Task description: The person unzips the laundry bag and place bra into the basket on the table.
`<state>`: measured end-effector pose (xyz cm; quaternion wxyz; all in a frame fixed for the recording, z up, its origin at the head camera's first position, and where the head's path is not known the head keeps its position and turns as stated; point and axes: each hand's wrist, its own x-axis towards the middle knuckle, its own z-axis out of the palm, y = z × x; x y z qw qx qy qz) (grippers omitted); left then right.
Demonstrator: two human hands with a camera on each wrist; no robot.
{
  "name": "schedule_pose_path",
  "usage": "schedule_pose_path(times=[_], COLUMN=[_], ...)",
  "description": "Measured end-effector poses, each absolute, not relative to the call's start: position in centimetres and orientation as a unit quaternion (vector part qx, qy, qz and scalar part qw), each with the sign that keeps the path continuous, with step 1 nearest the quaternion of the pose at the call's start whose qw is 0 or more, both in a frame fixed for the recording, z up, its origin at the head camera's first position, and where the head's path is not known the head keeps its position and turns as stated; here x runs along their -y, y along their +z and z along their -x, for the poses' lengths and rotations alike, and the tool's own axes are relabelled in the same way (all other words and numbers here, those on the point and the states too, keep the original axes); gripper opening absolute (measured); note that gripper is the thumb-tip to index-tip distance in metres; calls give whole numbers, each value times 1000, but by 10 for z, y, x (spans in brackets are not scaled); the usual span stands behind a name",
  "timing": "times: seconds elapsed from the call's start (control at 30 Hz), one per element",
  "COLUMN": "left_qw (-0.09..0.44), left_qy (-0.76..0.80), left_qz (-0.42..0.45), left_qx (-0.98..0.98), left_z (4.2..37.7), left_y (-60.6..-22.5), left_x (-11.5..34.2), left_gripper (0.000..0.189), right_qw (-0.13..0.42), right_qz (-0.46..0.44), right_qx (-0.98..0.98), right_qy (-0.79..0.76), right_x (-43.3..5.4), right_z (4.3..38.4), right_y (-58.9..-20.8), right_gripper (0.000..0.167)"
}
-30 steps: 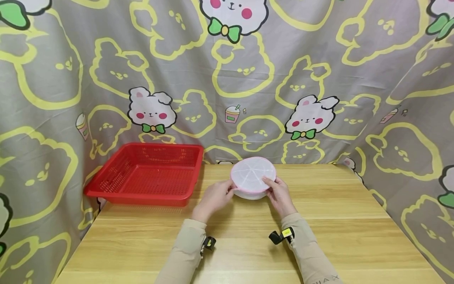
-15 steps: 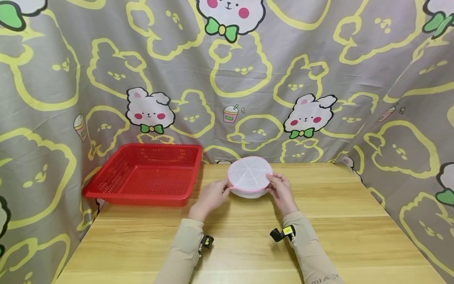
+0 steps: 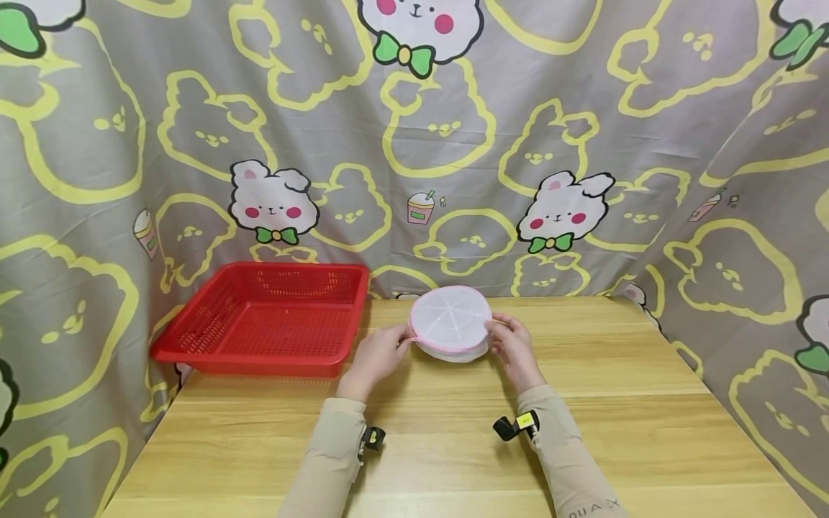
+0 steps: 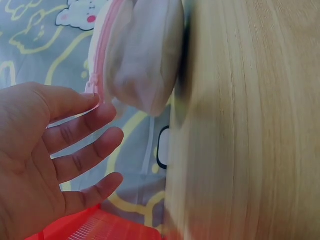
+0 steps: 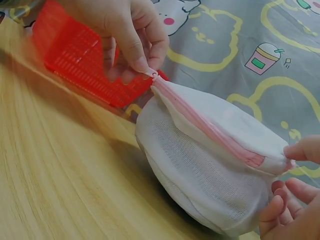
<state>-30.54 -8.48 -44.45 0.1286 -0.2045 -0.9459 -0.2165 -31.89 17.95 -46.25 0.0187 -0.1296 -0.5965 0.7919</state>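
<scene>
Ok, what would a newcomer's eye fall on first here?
Probably the bright red basket at the table's left, with the curtain of cartoon faces behind. Next, near the far edge, comes the white mesh bag: the left hand pinches its zipper pull, the right hand grips the opposite side.

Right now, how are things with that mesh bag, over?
Left hand pinching pink zipper pull. Right hand holding mesh bag by its right edge. Red basket off left, not in the way.
</scene>
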Motion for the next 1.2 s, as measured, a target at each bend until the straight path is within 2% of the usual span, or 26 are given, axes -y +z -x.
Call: schedule_pose_path(times=[0.2, 0.47, 0.67, 0.93, 1.1, 1.2], left_qw=[129, 141, 148, 164, 178, 181], left_qy=[-210, -204, -202, -207, -204, -205], left_qz=[195, 190, 174, 140, 133, 132], left_qx=[949, 950, 952, 954, 953, 953], left_z=[305, 308, 308, 306, 306, 305], left_y=[-444, -448, -447, -445, -446, -446], left_x=[85, 88, 89, 89, 89, 89], left_gripper=[7, 6, 5, 8, 7, 7], right_qw=[13, 11, 6, -28, -54, -77], right_qz=[123, 130, 127, 108, 82, 63], right_qx=[619, 627, 660, 666, 667, 660], right_qy=[775, 768, 741, 738, 739, 744], right_x=[-180, -180, -180, -179, -180, -182], right_z=[319, 319, 320, 319, 318, 317], right_y=[-461, -460, -462, -460, -459, -459], right_gripper=[42, 25, 28, 9, 7, 11])
